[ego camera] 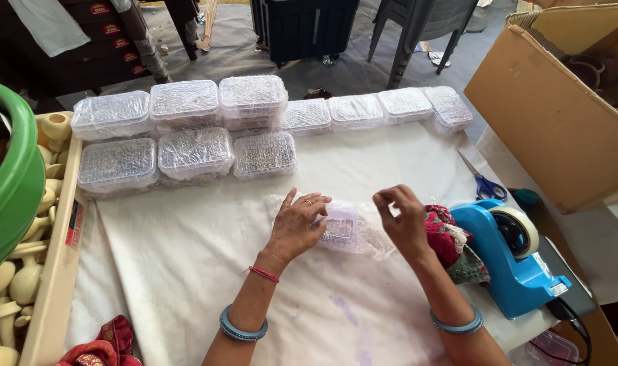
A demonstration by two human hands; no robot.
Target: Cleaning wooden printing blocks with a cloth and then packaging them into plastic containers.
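Note:
My left hand [297, 226] lies flat on a small clear plastic box [339, 229] that sits in a sheet of bubble wrap [371, 238] on the white cloth. Fingers apart, it presses the wrap down over the box. My right hand [402, 218] hovers just right of the box with thumb and fingers pinched together; what it pinches is too small to make out, possibly a bit of tape. Both wrists wear blue bangles.
Several wrapped boxes [187, 152] stand in rows at the table's far side. A blue tape dispenser [515, 254] and scissors [483, 181] lie at right, a cardboard carton [560, 115] beyond. A tray of cream wooden pieces [31, 271] and a green tub [10, 183] are left.

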